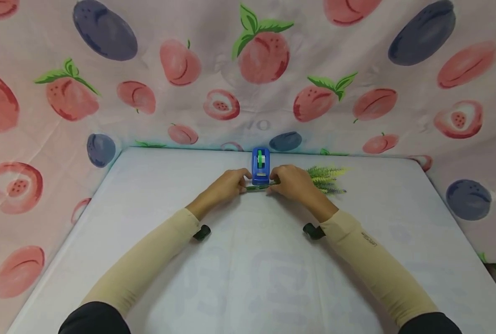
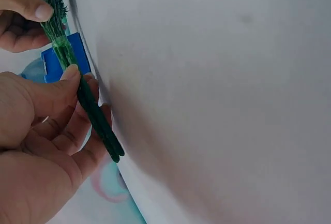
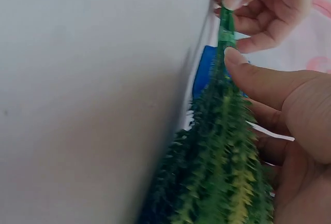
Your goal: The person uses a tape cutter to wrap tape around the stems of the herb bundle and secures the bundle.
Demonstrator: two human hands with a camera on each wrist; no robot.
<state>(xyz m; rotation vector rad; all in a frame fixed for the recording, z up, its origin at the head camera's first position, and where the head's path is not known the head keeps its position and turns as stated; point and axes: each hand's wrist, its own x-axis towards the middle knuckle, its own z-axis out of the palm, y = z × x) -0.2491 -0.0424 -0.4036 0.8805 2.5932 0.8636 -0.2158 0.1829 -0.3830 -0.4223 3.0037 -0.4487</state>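
Observation:
A bunch of artificial plant sprigs, green with yellow tips, lies sideways between both hands in front of a blue tape dispenser. My left hand pinches the dark green stems between thumb and fingers, leaving the stem ends sticking out. Near the base of the foliage, my right hand grips the bunch with its thumb on top. Between the two thumbs, a lighter, shiny band goes round the stems. The dispenser carries a green hub with a whitish roll. Some right-hand fingers are hidden behind the sprigs.
A white-covered table extends towards me and to both sides. Behind it hangs a fruit-patterned cloth, close to the dispenser. A thin white strip shows by the right fingers; what it is, I cannot tell.

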